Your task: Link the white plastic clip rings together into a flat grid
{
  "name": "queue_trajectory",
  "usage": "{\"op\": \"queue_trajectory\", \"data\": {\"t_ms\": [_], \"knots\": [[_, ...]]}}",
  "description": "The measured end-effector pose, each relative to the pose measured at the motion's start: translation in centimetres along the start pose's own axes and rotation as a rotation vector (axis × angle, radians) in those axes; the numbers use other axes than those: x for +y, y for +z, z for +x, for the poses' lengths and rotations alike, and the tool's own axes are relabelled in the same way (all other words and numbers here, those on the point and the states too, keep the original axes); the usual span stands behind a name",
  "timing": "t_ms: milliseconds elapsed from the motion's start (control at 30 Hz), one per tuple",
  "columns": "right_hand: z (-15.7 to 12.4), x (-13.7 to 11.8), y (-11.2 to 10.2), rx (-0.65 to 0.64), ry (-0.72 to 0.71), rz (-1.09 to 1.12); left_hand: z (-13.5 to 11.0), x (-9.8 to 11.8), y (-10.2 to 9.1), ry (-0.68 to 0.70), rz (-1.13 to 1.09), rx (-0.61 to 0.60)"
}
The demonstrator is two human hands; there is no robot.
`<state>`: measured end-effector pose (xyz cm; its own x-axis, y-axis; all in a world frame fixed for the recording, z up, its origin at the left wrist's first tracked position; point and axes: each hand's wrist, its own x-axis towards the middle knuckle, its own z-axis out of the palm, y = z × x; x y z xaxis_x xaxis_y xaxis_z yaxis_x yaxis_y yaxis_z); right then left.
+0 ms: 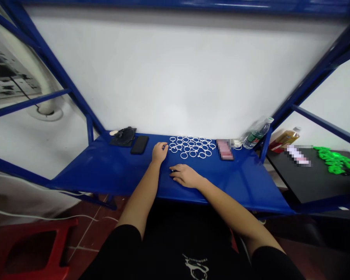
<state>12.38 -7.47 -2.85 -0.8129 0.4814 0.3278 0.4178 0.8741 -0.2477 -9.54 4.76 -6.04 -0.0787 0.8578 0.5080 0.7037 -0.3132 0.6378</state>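
Note:
Many white rings (195, 147), each with a small tab, lie flat in loose rows on the blue tabletop (105, 171). At the left edge of these rings is my left hand (160, 152), its fingers curled together; whether anything is in them is too small to make out. My right hand (187, 175) rests palm down on the table, nearer to me and just below the rings. Its fingers are stretched out and slightly apart. A tiny pale spot shows by its fingertips, too small to name.
Left of my hands lie a black phone (139, 144) and a crumpled black bag (124, 137). On the right are another phone (224, 149), a white cable (238, 144) and a clear bottle (256, 134). Blue frame posts flank the table. Green objects (335, 159) lie on a dark side table.

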Motion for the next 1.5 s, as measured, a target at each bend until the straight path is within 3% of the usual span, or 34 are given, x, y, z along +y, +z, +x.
{"op": "queue_trajectory", "data": {"t_ms": [167,300,567,667,833,1133,1333,1500], "knots": [[-1.0,1.8,-1.3,0.006,0.075,-0.083,-2.0,1.8,-0.7,0.084,0.022,-0.011],[-1.8,3.1,-1.3,0.036,0.174,-0.103,-3.4,4.0,0.2,0.229,0.034,-0.09],[-3.2,3.4,-1.1,0.362,0.26,0.059,-5.2,6.4,1.1,0.521,0.167,-0.333],[-3.1,3.1,-0.9,0.447,0.27,0.13,-5.6,6.8,0.7,0.528,0.161,-0.293],[-2.7,2.9,-0.4,0.45,0.218,0.153,-5.7,6.9,0.5,0.505,0.091,-0.284],[-3.2,3.9,0.7,0.508,0.373,0.183,-5.9,7.1,0.4,0.5,0.041,-0.302],[-3.2,4.0,0.7,0.55,0.372,0.179,-6.0,7.0,0.8,0.456,0.046,-0.282],[-3.2,4.4,0.6,0.59,0.395,0.165,-6.3,7.3,0.7,0.511,0.005,-0.307]]}}
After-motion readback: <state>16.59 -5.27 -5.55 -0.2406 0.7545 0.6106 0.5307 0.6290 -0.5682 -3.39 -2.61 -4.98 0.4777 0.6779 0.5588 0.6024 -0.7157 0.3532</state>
